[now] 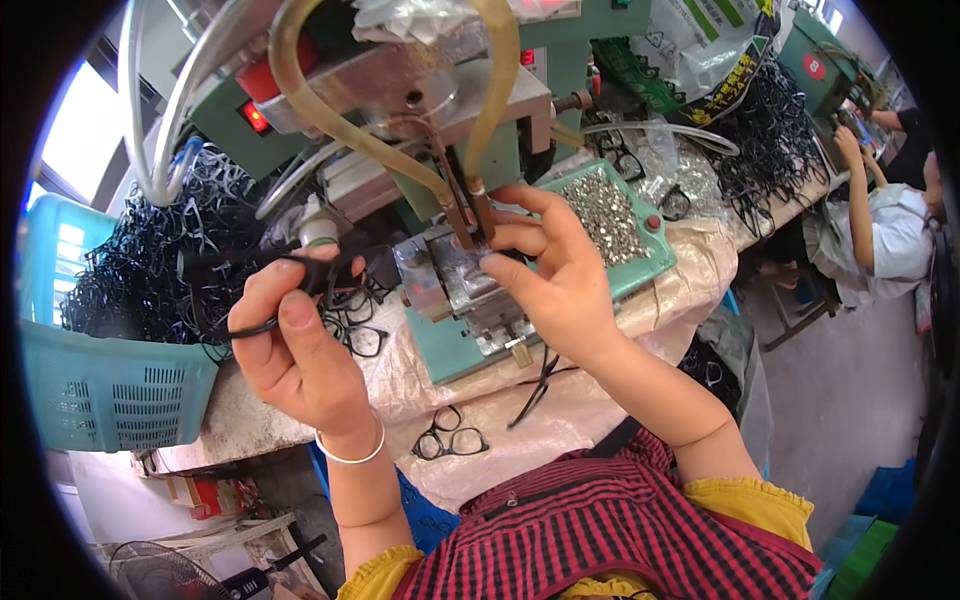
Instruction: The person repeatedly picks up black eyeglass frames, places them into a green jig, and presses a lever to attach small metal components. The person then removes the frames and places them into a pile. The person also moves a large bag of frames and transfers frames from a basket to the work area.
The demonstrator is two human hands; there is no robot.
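My left hand (300, 345), with a white bangle at the wrist, grips a black eyeglass frame (262, 327) left of the machine. Part of that frame is hidden by my fingers. My right hand (562, 262) reaches in beside two copper-coloured heads (471, 217) of a green bench machine. Its thumb and fingertips are close around the tips, just above a metal fixture (469, 281); whether they pinch a small part cannot be seen. Right of the fixture, a green tray (646, 262) carries many small metal pieces (604, 214).
Black eyeglass frames heap in a light-blue plastic basket (112, 397) on the left. One frame (450, 442) lies on the sheet before me. Yellowish hoses (360, 135) hang near my hands. Another pile of frames (772, 142) and a seated person (892, 232) are at right.
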